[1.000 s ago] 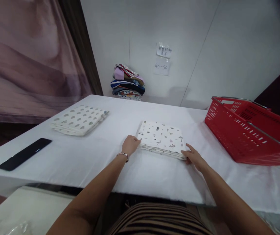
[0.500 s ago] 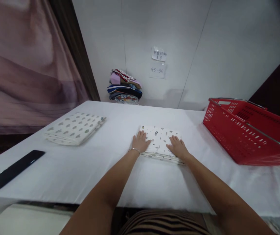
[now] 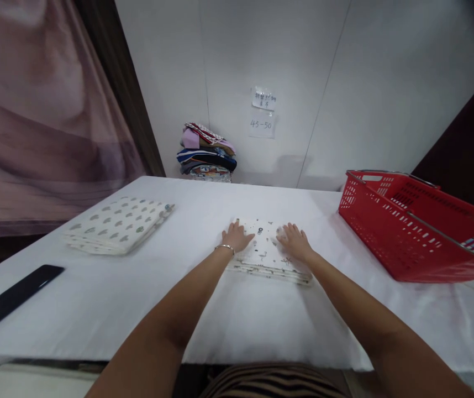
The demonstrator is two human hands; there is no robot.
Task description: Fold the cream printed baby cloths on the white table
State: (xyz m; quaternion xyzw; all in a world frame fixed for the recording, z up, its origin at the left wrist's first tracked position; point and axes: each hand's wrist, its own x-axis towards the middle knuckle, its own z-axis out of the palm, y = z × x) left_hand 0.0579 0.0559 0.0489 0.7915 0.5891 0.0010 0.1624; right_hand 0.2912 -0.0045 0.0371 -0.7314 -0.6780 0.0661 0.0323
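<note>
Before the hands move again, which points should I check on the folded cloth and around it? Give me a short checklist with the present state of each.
1. Both hands flat on the cloth: ok; the left hand and the right hand lie on top of it.
2. Cloth fully on the table, away from the edge: ok.
3. Layers lined up at the near edge: cannot tell; the arms hide part of it.
4. Basket apart from the cloth: ok; bare table lies between.
5. Second folded cloth apart: ok; it lies far to the left.
6. Phone out of the way: ok; it is near the left edge.
</note>
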